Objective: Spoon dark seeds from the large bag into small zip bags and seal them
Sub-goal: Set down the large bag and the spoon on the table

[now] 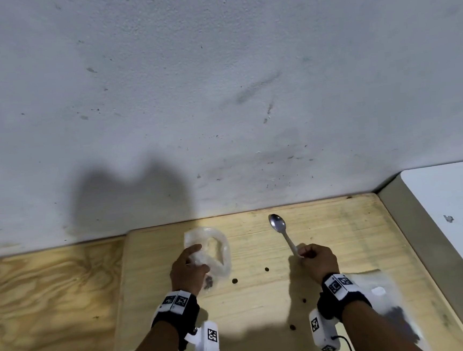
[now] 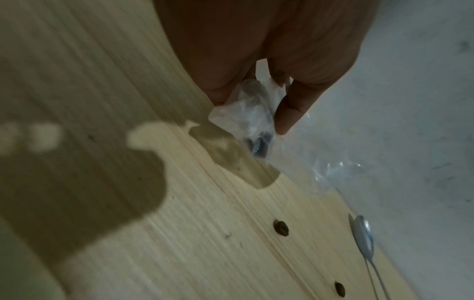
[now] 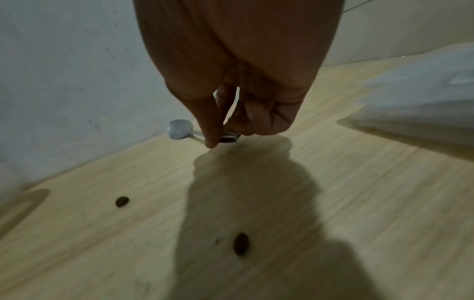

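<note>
My left hand (image 1: pixel 189 268) pinches a small clear zip bag (image 1: pixel 217 249) on the pale wooden table (image 1: pixel 342 235); a few dark seeds (image 2: pixel 259 144) sit in the bag's lower end. The wrist view shows the thumb (image 2: pixel 290 109) and fingers closed on the crumpled plastic (image 2: pixel 246 105). My right hand (image 1: pixel 317 260) grips the handle end of a metal spoon (image 1: pixel 281 231), whose empty bowl (image 3: pixel 179 128) points toward the wall. The large clear bag (image 1: pixel 383 293) lies flat at the right behind my right wrist, with dark seeds at its near end.
Loose dark seeds (image 1: pixel 234 281) (image 1: pixel 266 269) (image 1: pixel 292 327) lie scattered on the table between my hands. A stained grey wall (image 1: pixel 217 92) stands right behind the table. A white surface (image 1: pixel 457 211) adjoins on the right, and a plywood board (image 1: pixel 45 298) on the left.
</note>
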Available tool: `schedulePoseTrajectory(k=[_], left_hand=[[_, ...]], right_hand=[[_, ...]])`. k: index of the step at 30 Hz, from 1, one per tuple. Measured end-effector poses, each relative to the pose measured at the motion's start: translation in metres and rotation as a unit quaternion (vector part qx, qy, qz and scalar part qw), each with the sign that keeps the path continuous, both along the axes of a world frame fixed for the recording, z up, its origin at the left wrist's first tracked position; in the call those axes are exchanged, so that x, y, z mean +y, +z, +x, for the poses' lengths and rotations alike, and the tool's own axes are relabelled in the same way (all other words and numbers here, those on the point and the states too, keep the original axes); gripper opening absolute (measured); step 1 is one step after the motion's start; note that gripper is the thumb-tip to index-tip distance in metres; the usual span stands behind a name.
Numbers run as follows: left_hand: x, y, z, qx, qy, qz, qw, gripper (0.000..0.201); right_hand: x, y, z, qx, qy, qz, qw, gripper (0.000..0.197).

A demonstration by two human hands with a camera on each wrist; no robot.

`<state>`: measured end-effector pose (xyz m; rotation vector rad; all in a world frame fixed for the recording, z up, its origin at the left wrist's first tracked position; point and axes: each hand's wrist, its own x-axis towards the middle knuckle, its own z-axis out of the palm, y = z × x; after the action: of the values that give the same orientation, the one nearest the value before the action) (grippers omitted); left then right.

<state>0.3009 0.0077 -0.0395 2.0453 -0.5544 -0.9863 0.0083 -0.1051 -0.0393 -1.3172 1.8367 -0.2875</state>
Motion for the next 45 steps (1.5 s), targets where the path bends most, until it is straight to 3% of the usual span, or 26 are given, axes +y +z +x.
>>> schedulePoseTrajectory(k=[8, 15, 21, 25, 30, 35, 40, 45], left_hand=[[0.026, 0.001, -0.002, 0.021, 0.023, -0.069, 0.997, 0.059], [0.041, -0.006, -0.009, 0.033, 0.026, -0.068, 0.997, 0.056], [0.051, 0.0, -0.021, 0.0, 0.024, -0.077, 0.997, 0.049], [0.054, -0.003, -0.025, -0.026, 0.041, -0.069, 0.996, 0.053], [0.054, 0.0, -0.029, -0.027, 0.085, -0.067, 0.994, 0.042], [0.052, 0.003, -0.031, 0.009, 0.125, -0.081, 0.989, 0.042], [0.053, 0.0, -0.026, 0.036, 0.109, -0.096, 0.989, 0.027], [0.056, -0.006, -0.023, -0.011, 0.066, -0.091, 0.994, 0.031]], right_hand=[[0.023, 0.013, -0.007, 0.038, 0.034, -0.023, 0.998, 0.009], [0.062, 0.026, -0.034, 0.04, 0.057, -0.001, 0.998, 0.023], [0.093, 0.032, -0.038, 0.137, 0.169, 0.07, 0.974, 0.012], [0.103, 0.034, -0.042, 0.193, 0.183, 0.07, 0.961, 0.014], [0.114, 0.032, -0.047, 0.23, 0.18, 0.098, 0.951, 0.017], [0.114, 0.028, -0.047, 0.213, 0.184, 0.102, 0.954, 0.018], [0.111, 0.031, -0.047, 0.183, 0.167, 0.081, 0.965, 0.008], [0.114, 0.025, -0.065, 0.004, 0.024, 0.075, 0.997, 0.019]])
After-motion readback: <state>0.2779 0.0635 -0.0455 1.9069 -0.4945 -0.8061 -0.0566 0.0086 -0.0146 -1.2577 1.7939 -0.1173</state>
